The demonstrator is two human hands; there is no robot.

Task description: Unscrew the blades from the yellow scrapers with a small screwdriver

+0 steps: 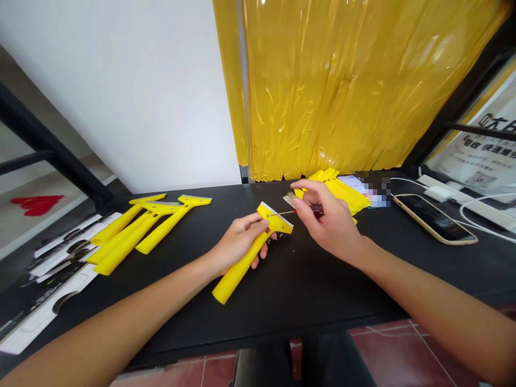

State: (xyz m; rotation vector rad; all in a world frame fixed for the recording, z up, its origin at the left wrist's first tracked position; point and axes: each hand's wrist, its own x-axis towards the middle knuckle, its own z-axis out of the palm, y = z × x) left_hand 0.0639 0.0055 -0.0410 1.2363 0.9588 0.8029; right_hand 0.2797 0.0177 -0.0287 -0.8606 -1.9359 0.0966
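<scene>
My left hand [248,234] is closed around a yellow scraper [234,277], just below its wide head, which points away from me. My right hand [328,220] grips a screwdriver [285,213] with a dark red handle, partly hidden by the fingers. Its thin shaft lies across the scraper head, with the tip at or near a screw there. A small pale strip [289,200] shows beside the right fingertips; whether they hold it I cannot tell. Several more yellow scrapers [155,234] lie on the black table [193,317] to the left.
Behind my right hand lies a pile of yellow parts [349,196] beside a lit screen [368,193]. A phone [435,219], white cables and a power strip [471,201] are at right. Black-and-white packages [44,301] lie at left. Yellow plastic sheeting [322,97] hangs behind.
</scene>
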